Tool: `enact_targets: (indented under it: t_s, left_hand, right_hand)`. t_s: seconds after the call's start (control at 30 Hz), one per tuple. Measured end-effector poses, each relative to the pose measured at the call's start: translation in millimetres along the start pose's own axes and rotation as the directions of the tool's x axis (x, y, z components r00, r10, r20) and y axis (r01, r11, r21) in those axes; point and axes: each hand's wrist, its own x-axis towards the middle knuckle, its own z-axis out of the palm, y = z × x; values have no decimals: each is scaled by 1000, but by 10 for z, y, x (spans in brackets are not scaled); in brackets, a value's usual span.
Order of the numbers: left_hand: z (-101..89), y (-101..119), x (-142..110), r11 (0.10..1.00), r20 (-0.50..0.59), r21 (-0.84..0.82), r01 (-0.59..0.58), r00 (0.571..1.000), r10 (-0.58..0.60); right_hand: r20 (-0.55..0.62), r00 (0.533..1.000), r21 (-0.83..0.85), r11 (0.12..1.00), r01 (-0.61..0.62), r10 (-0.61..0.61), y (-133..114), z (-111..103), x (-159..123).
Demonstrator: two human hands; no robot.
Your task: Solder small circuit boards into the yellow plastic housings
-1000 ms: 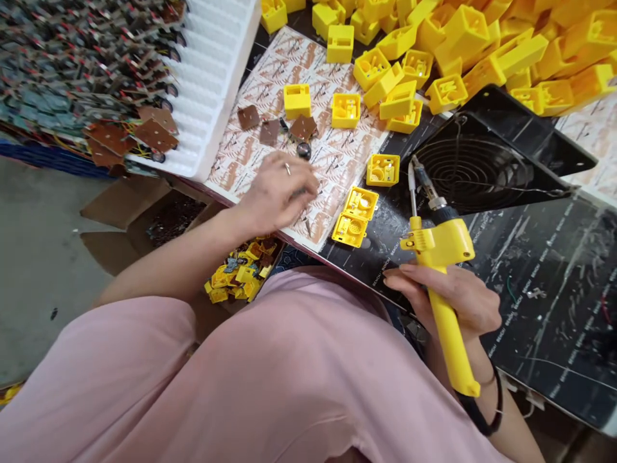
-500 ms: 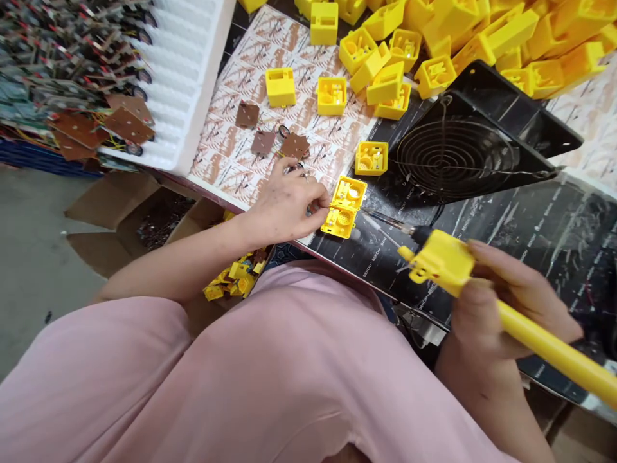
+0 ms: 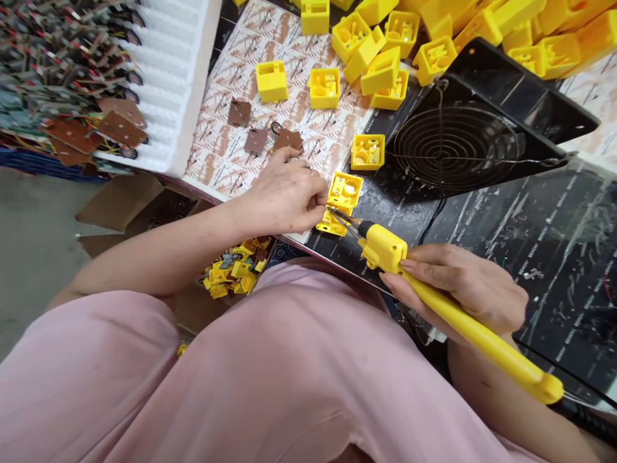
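Observation:
My left hand [image 3: 284, 196] is closed in a pinch at the near edge of the bench, pressing a small part I cannot make out against an open yellow plastic housing [image 3: 340, 202]. My right hand [image 3: 470, 283] grips a yellow soldering iron [image 3: 434, 296] by its handle. The iron's metal tip [image 3: 344, 218] touches the lower half of that housing, right beside my left fingertips. Small brown circuit boards [image 3: 255, 138] lie on the patterned paper just behind my left hand.
A black wire-grille fan [image 3: 457, 145] stands to the right of the housing. A heap of yellow housings [image 3: 482, 26] fills the far right. A white foam tray [image 3: 178, 71] with wired boards lies at the left. Below the bench edge stands a cardboard box [image 3: 144, 206].
My right hand swung the soldering iron from upright down and leftward until its tip reached the housing. My left hand slid right to the housing and pinched there.

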Motion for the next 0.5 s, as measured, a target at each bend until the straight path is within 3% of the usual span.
enact_targets:
  t_s: [0.1,0.3,0.5]
  left_hand:
    - [12,-3,14,1000,-5,2,8,1000,-8]
    - [6,25,30,1000,13,18,23,1000,-24]
    - [-36,23,14,999,35,41,12,999,-13]
  right_hand:
    - [5,994,38,993,111,-112,-22,-53,50]
    - [-67,996,96,994,-46,53,-41,-166,3]
    - [-76,997,94,995,-18,25,18,-113,-66]
